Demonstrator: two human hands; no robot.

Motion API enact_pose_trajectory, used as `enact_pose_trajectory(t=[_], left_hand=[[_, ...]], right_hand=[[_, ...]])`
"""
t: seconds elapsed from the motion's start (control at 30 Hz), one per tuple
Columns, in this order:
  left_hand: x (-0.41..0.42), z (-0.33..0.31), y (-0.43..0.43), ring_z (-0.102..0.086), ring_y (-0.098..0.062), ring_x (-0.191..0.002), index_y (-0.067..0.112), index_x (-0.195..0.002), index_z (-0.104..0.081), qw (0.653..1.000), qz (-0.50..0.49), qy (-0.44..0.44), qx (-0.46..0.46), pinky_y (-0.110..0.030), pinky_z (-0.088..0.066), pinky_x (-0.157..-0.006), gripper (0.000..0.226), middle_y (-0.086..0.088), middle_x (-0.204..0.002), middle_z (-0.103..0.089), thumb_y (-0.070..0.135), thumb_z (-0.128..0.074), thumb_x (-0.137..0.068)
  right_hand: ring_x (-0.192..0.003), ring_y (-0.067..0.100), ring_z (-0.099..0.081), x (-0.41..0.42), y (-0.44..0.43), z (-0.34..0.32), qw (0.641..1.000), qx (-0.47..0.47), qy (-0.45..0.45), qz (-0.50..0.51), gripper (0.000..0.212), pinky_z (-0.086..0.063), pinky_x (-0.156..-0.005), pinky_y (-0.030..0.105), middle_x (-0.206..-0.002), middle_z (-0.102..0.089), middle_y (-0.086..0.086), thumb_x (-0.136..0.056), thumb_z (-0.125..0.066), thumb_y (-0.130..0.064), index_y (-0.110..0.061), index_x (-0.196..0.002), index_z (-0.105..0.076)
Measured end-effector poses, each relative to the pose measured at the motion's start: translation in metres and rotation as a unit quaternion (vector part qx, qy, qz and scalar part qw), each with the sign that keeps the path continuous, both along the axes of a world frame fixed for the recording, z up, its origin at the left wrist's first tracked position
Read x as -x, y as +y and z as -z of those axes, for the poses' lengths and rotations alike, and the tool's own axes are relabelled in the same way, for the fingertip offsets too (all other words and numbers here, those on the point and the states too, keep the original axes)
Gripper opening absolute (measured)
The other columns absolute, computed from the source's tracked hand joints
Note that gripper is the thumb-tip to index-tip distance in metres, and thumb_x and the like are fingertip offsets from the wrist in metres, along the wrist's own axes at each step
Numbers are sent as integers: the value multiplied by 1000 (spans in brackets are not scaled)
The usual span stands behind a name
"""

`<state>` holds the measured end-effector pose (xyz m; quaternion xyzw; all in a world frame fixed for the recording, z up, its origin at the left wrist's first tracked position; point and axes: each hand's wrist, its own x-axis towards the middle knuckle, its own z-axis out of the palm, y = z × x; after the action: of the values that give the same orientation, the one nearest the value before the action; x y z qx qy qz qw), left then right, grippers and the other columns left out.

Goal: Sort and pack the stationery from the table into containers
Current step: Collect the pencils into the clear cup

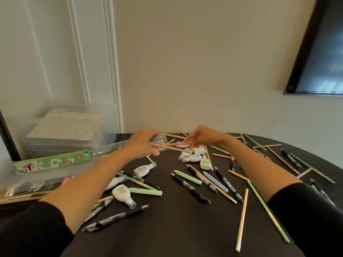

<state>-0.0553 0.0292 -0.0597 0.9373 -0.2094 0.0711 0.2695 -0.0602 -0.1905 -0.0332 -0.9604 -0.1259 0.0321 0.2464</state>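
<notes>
My left hand [142, 145] grips a clear plastic jar [161, 141] tipped on its side, mouth toward the right, above the far part of the dark table [167, 229]. Two orange pencils [171, 147] poke out of the jar's mouth. My right hand [201, 136] pinches the end of one of them just right of the jar. Below the right hand lies a cluster of white correction-tape dispensers [194, 157]. More dispensers [123, 195], black pens [191, 188], green and orange pencils [242, 219] and pastel chalk-like sticks [145, 191] are scattered across the table.
At the left stand stacked clear plastic bins [63, 130] with packs inside. A green pencil box [53, 162] and dark pen packets [35, 186] lie on a low clear container. A dark screen [319, 52] hangs on the wall at right.
</notes>
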Motion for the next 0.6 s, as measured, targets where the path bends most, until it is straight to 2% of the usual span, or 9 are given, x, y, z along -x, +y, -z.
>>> enact_pose_trajectory(t=[0.13, 0.17, 0.23, 0.3, 0.33, 0.47, 0.6], left_hand=[[1, 2, 1, -55, -23, -110, 14, -131, -49, 1000, 10, 7, 0, -27, -41, -83, 63, -8, -127, -56, 17, -76, -75], [1, 2, 2, -55, -21, -106, 14, -129, -50, 1000, 8, 8, 3, -26, -40, -82, 61, -8, -126, -56, 18, -76, -74], [2, 0, 3, -52, -18, -106, 15, -131, -49, 1000, 1, 12, 19, -27, -41, -84, 62, -8, -128, -55, 18, -75, -75], [3, -1, 1, -51, -21, -115, 15, -137, -43, 999, -2, 23, 41, -29, -41, -90, 70, -7, -132, -53, 19, -75, -75], [3, -2, -2, -51, -22, -117, 15, -139, -40, 999, 0, 25, 47, -29, -41, -91, 73, -8, -133, -52, 20, -75, -75], [0, -3, -9, -51, -21, -116, 16, -141, -38, 998, 1, 30, 53, -29, -40, -94, 76, -8, -132, -52, 25, -75, -75], [-6, 1, -8, -53, -20, -111, 15, -139, -38, 995, -18, 39, 92, -30, -42, -91, 75, -8, -129, -54, 28, -75, -75]], right_hand=[[-78, 12, -54, -9, 9, 3, 995, 34, -93, -5, 27, -42, -68, 18, -86, -65, 5, -83, -62, 3, -7, -106, -71], [-74, 9, -54, -10, 10, 3, 994, 22, -103, -2, 25, -42, -70, 18, -90, -69, 10, -82, -63, 2, -6, -105, -71], [-65, 1, -50, -10, 12, 2, 993, -5, -116, 5, 24, -40, -65, 12, -93, -70, 13, -81, -64, 1, -2, -104, -70], [-60, 3, -48, -8, 18, 3, 992, -6, -128, -5, 23, -35, -58, 7, -88, -70, 11, -82, -64, 0, -2, -104, -71], [-62, 6, -48, -8, 22, 4, 991, -5, -134, -14, 22, -35, -59, 10, -89, -70, 13, -82, -64, -1, -3, -104, -71], [-84, 18, -57, -10, 42, 6, 985, 32, -166, -32, 22, -40, -73, 25, -103, -70, 13, -86, -61, -7, -6, -106, -71], [-103, 25, -61, -13, 49, 1, 987, 44, -155, -29, 33, -46, -88, 29, -111, -67, 15, -84, -52, 9, -2, -113, -66]])
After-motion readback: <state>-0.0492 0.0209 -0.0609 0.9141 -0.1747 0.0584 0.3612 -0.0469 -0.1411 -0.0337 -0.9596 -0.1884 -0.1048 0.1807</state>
